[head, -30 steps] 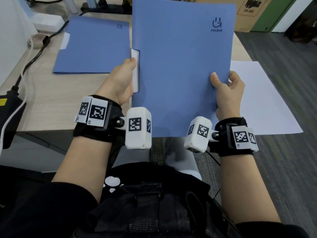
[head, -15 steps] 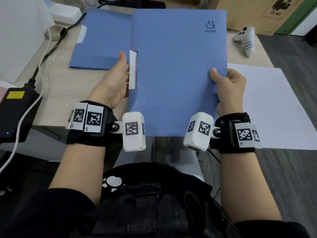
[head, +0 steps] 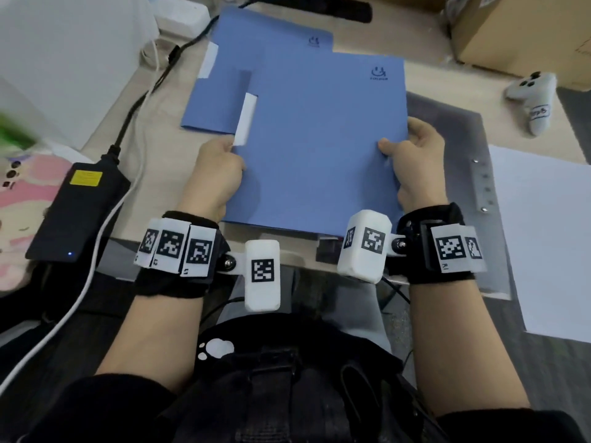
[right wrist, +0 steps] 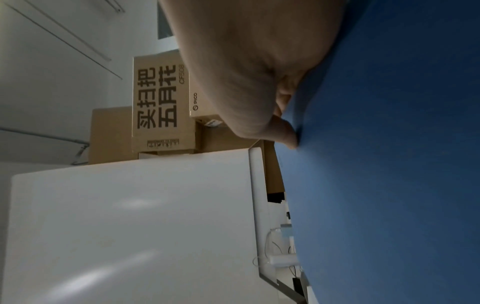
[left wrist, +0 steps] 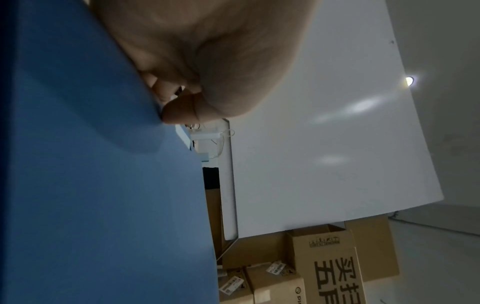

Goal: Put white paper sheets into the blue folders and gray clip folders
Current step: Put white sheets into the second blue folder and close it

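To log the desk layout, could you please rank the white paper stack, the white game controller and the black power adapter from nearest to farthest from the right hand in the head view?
From the right hand:
1. White paper stack, just to its right at the desk edge.
2. White game controller, farther back on the right.
3. Black power adapter, far left, beyond the left hand.

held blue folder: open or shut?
Shut. The held blue folder shows only its front cover, white paper peeking from its left edge.

Readable stuff: the tall brown cardboard box has big black Chinese print, 买扫把五月花, plus "CF508" beside it. The smaller tan carton says "PICO". The blue paper folder's corner logo is too blurry.
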{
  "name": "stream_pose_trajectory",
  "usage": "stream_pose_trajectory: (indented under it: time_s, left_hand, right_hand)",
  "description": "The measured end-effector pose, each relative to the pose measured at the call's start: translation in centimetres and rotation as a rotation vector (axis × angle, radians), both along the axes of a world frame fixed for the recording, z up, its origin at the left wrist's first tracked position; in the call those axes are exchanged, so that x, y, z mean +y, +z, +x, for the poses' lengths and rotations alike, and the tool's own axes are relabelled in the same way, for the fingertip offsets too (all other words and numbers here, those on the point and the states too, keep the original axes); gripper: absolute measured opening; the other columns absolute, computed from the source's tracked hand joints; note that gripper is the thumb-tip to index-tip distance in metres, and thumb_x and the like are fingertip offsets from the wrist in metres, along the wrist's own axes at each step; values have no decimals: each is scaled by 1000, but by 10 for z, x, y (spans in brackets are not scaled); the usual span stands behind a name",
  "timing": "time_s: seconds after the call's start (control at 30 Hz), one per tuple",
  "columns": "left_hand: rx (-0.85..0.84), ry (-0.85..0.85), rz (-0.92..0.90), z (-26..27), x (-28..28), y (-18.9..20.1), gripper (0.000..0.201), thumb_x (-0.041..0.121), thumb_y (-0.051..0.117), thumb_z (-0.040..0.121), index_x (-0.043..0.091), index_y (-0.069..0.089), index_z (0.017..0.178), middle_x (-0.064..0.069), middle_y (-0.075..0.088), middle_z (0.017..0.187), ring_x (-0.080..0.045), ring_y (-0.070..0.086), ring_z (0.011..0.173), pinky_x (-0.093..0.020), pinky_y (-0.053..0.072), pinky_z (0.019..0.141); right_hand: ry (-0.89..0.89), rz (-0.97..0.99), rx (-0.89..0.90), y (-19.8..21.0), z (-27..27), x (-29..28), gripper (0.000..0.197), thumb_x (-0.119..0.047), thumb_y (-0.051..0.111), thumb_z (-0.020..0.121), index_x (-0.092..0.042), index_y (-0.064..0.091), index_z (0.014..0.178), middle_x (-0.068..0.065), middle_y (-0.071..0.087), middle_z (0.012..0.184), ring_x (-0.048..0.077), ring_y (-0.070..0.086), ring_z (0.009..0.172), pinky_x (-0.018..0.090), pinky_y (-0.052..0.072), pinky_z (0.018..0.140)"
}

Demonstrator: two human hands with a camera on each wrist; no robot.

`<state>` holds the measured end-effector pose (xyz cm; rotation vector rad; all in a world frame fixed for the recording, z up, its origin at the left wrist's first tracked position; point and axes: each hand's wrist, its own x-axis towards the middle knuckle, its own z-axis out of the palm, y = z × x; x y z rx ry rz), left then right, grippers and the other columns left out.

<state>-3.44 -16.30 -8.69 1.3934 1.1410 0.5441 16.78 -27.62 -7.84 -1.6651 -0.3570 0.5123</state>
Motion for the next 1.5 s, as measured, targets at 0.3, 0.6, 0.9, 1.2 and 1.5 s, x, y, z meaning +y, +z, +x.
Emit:
stream_pose_trajectory:
  time_s: [0.3, 0.6, 0.9, 1.2, 1.5]
  left_hand:
    - [-64, 163, 57, 3, 55, 17, 48, -18, 29, 81, 16, 61, 91, 10, 62, 80, 8, 61, 53, -8, 45, 47]
    - [86, 162, 87, 21, 122, 4, 38, 4, 33, 62, 17, 60, 84, -7, 57, 88, -20, 50, 79, -33, 41, 71]
    - [386, 41, 168, 34, 148, -2, 60, 18, 32, 61, 2, 58, 113, -24, 56, 122, -42, 53, 112, -50, 46, 98]
    - [614, -33, 215, 35, 146, 5, 39, 3, 34, 88, 0, 40, 127, -20, 19, 144, -34, 17, 136, -39, 27, 105]
    - [530, -18, 246, 35, 130, 13, 43, 6, 38, 87, 5, 39, 130, -21, 25, 145, -34, 18, 136, -43, 24, 109]
  right_hand:
    - [202, -131, -32, 11, -5, 64, 40, 9, 50, 74, 1, 58, 112, 12, 70, 106, 20, 66, 81, 25, 55, 65]
    - [219, -218, 10, 13, -4, 133, 28, 4, 55, 77, -15, 35, 73, 3, 43, 81, 17, 43, 72, 25, 39, 58]
    - [220, -368, 8, 4, -7, 154, 61, -17, 62, 68, -4, 37, 122, 15, 44, 133, 32, 46, 120, 47, 45, 101]
    - [231, -367, -91, 1, -7, 152, 46, -23, 57, 58, -12, 46, 101, 15, 54, 124, 32, 54, 113, 42, 49, 94]
    - [256, -325, -149, 5, -1, 133, 54, -17, 63, 81, -7, 47, 132, 7, 46, 139, 19, 44, 129, 30, 40, 103]
